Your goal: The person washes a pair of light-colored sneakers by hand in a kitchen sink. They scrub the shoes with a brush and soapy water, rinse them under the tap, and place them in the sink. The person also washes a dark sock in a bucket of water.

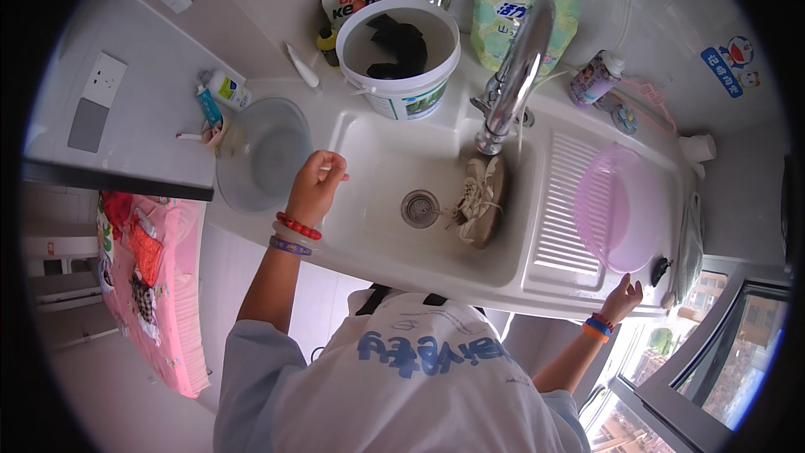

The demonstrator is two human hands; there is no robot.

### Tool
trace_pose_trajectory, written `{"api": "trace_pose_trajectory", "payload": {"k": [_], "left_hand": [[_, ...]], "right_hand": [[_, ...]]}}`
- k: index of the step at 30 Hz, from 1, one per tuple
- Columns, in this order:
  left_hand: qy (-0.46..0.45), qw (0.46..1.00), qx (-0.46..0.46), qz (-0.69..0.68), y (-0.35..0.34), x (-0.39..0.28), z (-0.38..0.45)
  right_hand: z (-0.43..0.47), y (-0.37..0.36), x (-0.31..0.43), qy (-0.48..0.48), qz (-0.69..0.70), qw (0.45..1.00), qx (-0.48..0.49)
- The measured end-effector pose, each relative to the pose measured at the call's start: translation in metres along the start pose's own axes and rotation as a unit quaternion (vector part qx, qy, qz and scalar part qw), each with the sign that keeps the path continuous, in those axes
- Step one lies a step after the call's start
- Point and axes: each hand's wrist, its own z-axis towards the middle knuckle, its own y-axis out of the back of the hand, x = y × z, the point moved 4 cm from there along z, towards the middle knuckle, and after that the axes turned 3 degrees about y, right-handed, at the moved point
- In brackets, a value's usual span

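Note:
My left hand [319, 184] hangs over the left rim of the white sink [371, 214], fingers curled in towards the thumb, with nothing plainly held. Close beside it stands a clear round basin [267, 157]. My right hand [621, 299] is at the front of the ribbed drainboard [566, 220], its fingers loosely bent and apart. Its fingertips are by the near edge of a translucent pink basin [619, 211]; whether they touch cannot be told. Inside the sink, a beige laced shoe [483, 204] lies right of the metal drain [420, 209], below the chrome faucet [522, 75].
Behind the sink, a white bucket [407, 94] holds dark cloth [402, 44] in liquid. A green detergent pouch [525, 19] leans by the wall, near a purple bottle [594, 78]. Bottles and tubes [229, 91] stand at left. A black item [660, 270] lies right, beside a window [723, 352].

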Motion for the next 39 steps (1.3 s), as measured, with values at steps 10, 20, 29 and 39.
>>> {"api": "trace_pose_trajectory", "payload": {"k": [10, 20, 29, 39], "left_hand": [[-0.184, 0.950, -0.060, 0.244, 0.037, -0.094, 0.196], [-0.014, 0.946, 0.133, 0.296, -0.004, -0.042, 0.361], [-0.102, 0.916, 0.197, 0.335, -0.006, -0.064, 0.310], [-0.063, 0.941, 0.159, 0.291, 0.024, -0.088, 0.208]], "right_hand": [[-0.209, -0.109, 0.264, 0.204, 0.274, 0.808, 0.479], [-0.191, -0.192, 0.395, 0.007, 0.468, 0.794, 0.389], [-0.183, -0.204, 0.410, -0.063, 0.438, 0.817, 0.369], [-0.207, -0.143, 0.375, -0.097, 0.475, 0.779, 0.398]]}}
